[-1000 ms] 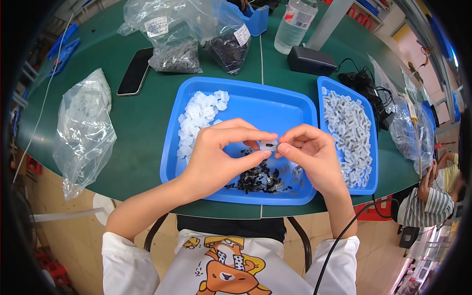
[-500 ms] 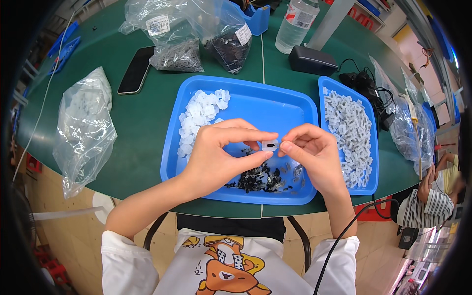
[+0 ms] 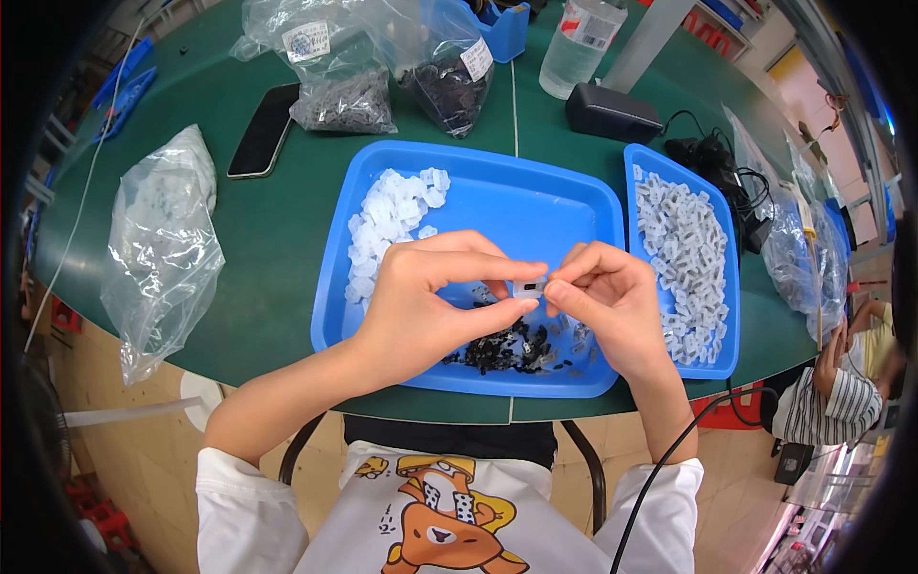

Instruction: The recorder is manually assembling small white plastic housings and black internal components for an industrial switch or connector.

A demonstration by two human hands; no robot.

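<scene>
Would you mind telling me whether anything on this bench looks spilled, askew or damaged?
Nothing stands out. Both hands, left hand and right hand, pinch a small white part over the blue tray; white pieces and black pieces stay inside it.

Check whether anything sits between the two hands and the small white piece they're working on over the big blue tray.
Nothing visible does. The left hand and right hand both pinch the small white piece directly, above the large blue tray.

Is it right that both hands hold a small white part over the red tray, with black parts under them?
Not quite: the tray is blue, not red, as the head view shows. Both the left hand and right hand hold the white part over it, above the black parts.
</scene>
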